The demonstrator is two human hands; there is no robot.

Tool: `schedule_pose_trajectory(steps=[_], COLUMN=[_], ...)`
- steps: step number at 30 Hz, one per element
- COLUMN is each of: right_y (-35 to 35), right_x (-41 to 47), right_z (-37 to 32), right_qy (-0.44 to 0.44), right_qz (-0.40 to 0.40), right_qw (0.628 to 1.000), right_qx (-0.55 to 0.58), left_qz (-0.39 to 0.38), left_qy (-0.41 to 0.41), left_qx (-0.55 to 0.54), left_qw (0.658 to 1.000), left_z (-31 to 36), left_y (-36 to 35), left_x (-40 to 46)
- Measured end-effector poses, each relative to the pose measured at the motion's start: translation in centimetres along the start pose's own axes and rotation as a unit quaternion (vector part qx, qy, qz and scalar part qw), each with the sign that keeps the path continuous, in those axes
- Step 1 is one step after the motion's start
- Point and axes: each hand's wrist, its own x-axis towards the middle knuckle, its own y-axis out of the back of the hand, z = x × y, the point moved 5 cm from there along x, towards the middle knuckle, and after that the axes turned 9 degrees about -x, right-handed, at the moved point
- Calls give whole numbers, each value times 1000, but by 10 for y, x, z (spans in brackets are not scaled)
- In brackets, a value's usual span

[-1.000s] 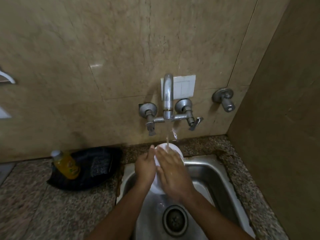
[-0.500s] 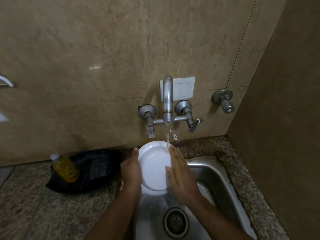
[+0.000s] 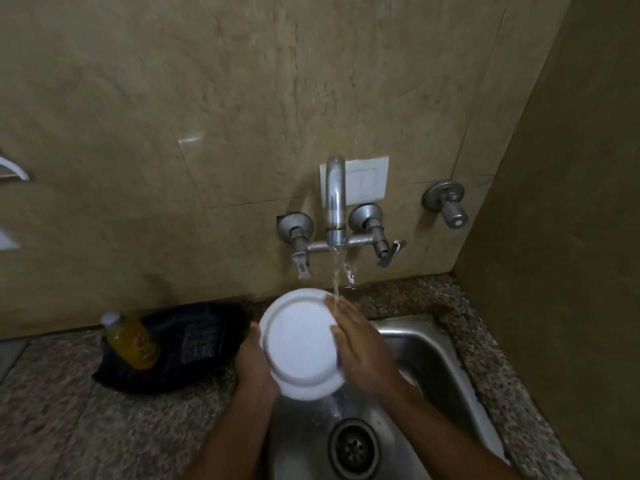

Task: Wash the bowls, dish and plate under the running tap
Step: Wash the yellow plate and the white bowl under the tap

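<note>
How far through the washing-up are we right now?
Done: nothing visibly finished; no washed pieces are in view. In hand: the left hand grips a white plate over the sink, and the right hand rubs it under the running tap. Left: the bowls and dish, unseen here.

Beige marble-look wall tiles (image 3: 242, 98), dim light with one glare spot. Side wall (image 3: 571, 237) closes the corner on the right. White switch plate (image 3: 367, 181) on the back wall. Speckled granite worktop (image 3: 86, 427) below.
</note>
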Motion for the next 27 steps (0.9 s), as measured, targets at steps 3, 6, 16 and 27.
schedule_pose_trajectory(steps=[3,6,16,27], right_y=[-14,-12,-23,-14], right_x=[-20,7,-18,-3], right_z=[-4,10,10,25], right_qy=[8,-73,-25,-141], right_qz=[-27,-20,-73,-66], right_qw=[999,997,991,975], right_qx=[-31,-2,-111,-155], left_qz=[17,12,-11,5], left_qy=[14,22,106,84], left_qx=[-35,-24,-66,-38], left_qw=[999,999,992,996], left_z=[2,-6,-11,-6], left_y=[1,-6,-13,-32], left_x=[9,7,20,5])
